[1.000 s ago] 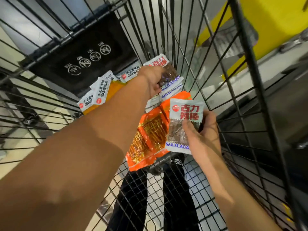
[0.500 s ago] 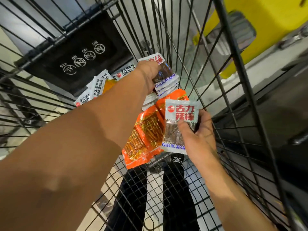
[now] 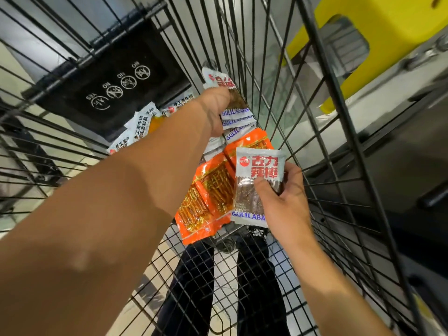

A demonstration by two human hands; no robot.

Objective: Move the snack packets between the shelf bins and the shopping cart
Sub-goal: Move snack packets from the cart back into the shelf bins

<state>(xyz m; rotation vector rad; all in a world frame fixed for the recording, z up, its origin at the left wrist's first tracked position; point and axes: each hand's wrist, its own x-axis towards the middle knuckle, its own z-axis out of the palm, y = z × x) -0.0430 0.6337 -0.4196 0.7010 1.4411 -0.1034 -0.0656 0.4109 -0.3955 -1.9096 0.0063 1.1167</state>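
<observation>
Both my arms reach down into a black wire shopping cart (image 3: pixel 322 132). My left hand (image 3: pixel 214 110) grips a stack of several white snack packets (image 3: pixel 236 117) with blue lettering, near the cart's far wall. My right hand (image 3: pixel 283 200) pinches one white packet with red characters (image 3: pixel 257 180), thumb on its clear window, just above the cart floor. Orange packets (image 3: pixel 208 197) lie on the floor beneath it. More white packets (image 3: pixel 138 132) lie to the left, partly hidden by my left forearm.
The cart's black child-seat flap (image 3: pixel 114 78) with white warning symbols stands at the far end. A yellow stool (image 3: pixel 378 27) shows outside the cart at upper right. A person's dark trouser legs (image 3: pixel 194 287) are visible through the wire floor.
My left hand has closed round the stacked packets and lifted them slightly toward the far wall. My right hand keeps the single packet in about the same place.
</observation>
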